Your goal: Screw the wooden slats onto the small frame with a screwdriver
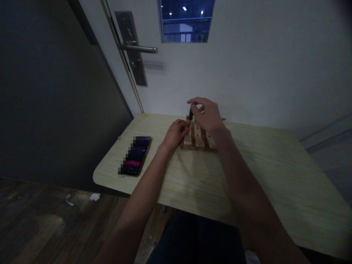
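Observation:
A screwdriver with a dark handle stands nearly upright, its tip down at the left slat of a small wooden slatted piece. My right hand grips the top of the handle between thumb and fingers. Beside the tip, my left hand is closed, its fingertips pressed together at the slat's far end. What they pinch there is too small to make out. Small dark holes show in the light slats, which lie across darker crosspieces. My right hand and wrist hide the right part of the piece.
A phone with its screen lit lies left of my left forearm on the pale wood-grain table. Behind the table stands a white door with a metal lever handle. Scraps of white paper lie on the floor.

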The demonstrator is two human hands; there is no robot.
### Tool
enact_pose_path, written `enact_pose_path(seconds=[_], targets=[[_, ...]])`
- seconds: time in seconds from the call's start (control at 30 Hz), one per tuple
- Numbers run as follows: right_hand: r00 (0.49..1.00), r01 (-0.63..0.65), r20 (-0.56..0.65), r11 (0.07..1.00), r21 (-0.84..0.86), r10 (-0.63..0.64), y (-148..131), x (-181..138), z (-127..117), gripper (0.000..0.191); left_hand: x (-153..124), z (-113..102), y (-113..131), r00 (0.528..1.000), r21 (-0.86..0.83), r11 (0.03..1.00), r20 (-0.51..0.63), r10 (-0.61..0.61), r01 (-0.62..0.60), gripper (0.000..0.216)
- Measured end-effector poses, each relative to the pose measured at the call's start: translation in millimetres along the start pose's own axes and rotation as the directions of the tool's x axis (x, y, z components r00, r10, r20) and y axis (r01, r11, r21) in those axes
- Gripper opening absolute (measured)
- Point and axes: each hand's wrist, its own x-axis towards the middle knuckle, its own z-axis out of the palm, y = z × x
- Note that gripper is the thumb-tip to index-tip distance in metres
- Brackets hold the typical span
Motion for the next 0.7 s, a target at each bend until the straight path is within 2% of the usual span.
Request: enact_pose_path(seconds=[0.13, 0.27, 0.43, 0.5, 0.63, 0.7], targets=[[0.998, -0.037, 0.044, 0.999, 0.017, 0.037, -5.5, 2.4, -6.0, 0.022, 0.1, 0.4, -0.9, 1.0, 0.004, 1.0, -0.002, -0.001, 0.001, 0.01], [0.996, -0.088, 0.025, 0.996, 0.0, 0.088, -7.2, 4.0, -7.0, 0.004, 0.2, 0.6, -1.4, 1.0, 0.001, 1.0, 0.004, 0.0, 0.0, 0.011], [0.993, -0.117, -0.038, 0.987, -0.114, 0.113, -9.1, 1.0, -2.1, 0.028, 0.1, 0.3, -0.4, 1.0, -0.012, 1.0, -0.002, -0.001, 0.001, 0.013], [0.993, -0.112, -0.043, 0.984, -0.137, 0.107, -9.2, -0.4, -1.5, 0.029, 0.0, -0.2, 0.3, 1.0, -0.014, 1.0, -0.001, 0.0, 0.0, 0.013], [0.99, -0.138, 0.006, 0.982, -0.128, 0.14, -9.1, -2.1, -3.0, 0.015, -0.1, -1.1, 1.8, 1.0, -0.016, 1.0, 0.003, -0.007, 0.007, 0.012], [0.989, -0.137, 0.028, 0.981, -0.137, 0.142, -9.5, -2.5, -3.8, 0.019, -0.1, -1.2, 2.0, 1.0, -0.011, 1.0, 0.006, -0.009, 0.01, 0.012]])
